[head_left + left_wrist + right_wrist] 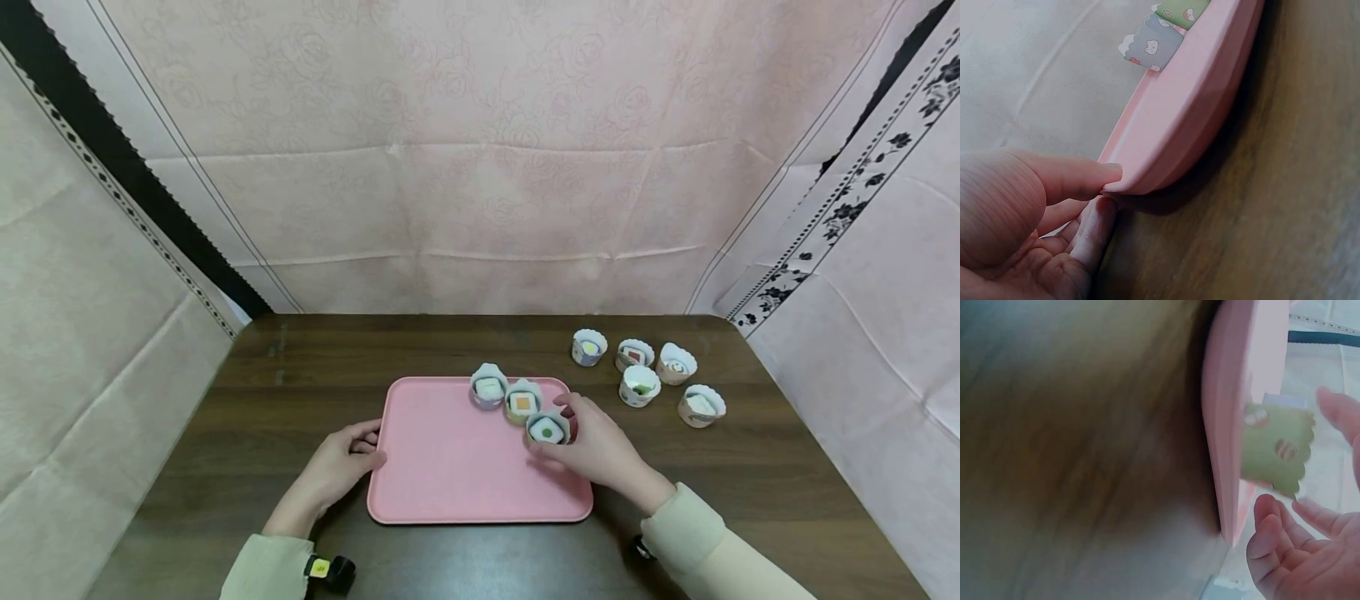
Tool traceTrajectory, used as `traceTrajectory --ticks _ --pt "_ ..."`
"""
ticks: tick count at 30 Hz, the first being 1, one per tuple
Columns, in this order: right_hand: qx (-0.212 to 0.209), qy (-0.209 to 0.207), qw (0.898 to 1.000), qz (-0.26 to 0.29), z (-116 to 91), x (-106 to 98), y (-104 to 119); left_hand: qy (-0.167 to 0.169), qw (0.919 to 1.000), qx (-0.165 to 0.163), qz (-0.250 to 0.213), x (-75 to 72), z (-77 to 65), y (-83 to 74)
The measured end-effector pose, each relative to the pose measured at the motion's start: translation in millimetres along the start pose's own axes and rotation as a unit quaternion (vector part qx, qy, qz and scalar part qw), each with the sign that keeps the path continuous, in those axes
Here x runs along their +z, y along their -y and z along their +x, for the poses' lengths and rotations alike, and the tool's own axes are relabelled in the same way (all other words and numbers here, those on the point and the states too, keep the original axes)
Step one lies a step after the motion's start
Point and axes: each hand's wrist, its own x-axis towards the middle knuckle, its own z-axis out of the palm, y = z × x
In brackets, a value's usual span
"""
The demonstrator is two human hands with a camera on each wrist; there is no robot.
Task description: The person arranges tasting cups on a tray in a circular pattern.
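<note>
A pink tray [450, 475] lies on the table. My left hand [333, 467] pinches its left edge, the thumb on the rim and a finger underneath in the left wrist view. Three small scalloped paper cups stand on the tray's far right part in a slanting row: a grey one [488, 387], a middle one [522, 402] and a nearer one [547, 430]. Each holds a pale piece. My right hand [600, 450] is around the nearer cup. In the right wrist view its thumb and fingers are spread, with gaps beside a green paper cup [1275, 447] on the tray.
Several more filled paper cups stand on the brown table [315, 400] beyond the tray's right corner, among them a farther one [589, 347] and a rightmost one [701, 406]. Pale cloth [480, 208] hangs behind the table and on both sides.
</note>
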Motion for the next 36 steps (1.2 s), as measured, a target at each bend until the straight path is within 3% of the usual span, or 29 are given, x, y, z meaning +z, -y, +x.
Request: traceTrajectory --ticks 11,23,31,36 --pt "-0.035 -0.043 0.998 0.010 -6 -30 -19 -0.001 1.0000 0.002 0.004 0.1 0.5 0.5" --pt "0.000 -0.112 0.994 -0.016 -15 -68 -54 -0.001 1.0000 0.006 0.006 0.4 -1.1 -0.9" --pt "-0.008 -0.188 0.981 -0.051 -15 -92 -82 -0.001 1.0000 0.004 0.005 0.3 -1.3 -1.1" --pt "0.030 -0.199 0.977 -0.074 -16 -105 -95 -0.001 1.0000 0.002 0.003 0.3 -0.1 -0.1"
